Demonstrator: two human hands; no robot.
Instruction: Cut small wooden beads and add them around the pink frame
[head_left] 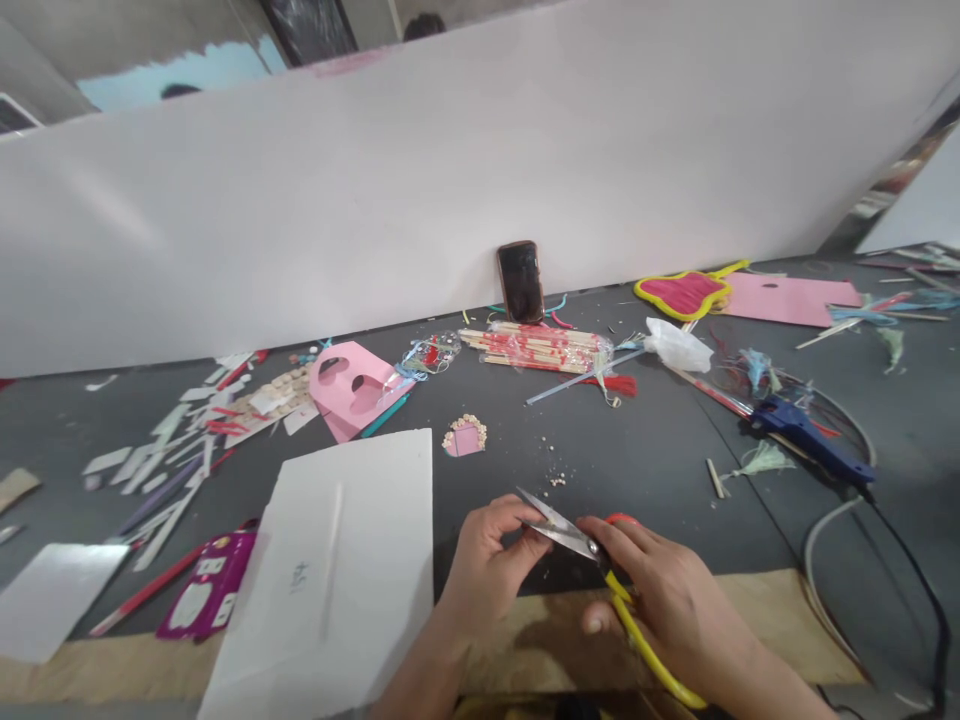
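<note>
Head view, scissors [577,540] over dark tabletop [510,440], white partition [375,200]

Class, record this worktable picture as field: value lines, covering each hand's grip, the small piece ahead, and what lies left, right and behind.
Right-hand grip: holding scissors with yellow handles, blades parted
Left-hand grip: fingers pinched together at the blades; anything between them is too small to tell
Ahead: small pink piece, pale bits along part of its edge
Left: white sheet with handwriting; purple packet beside it
Right: blue glue gun
Behind: phone, dark screen, standing near the white partition
</note>
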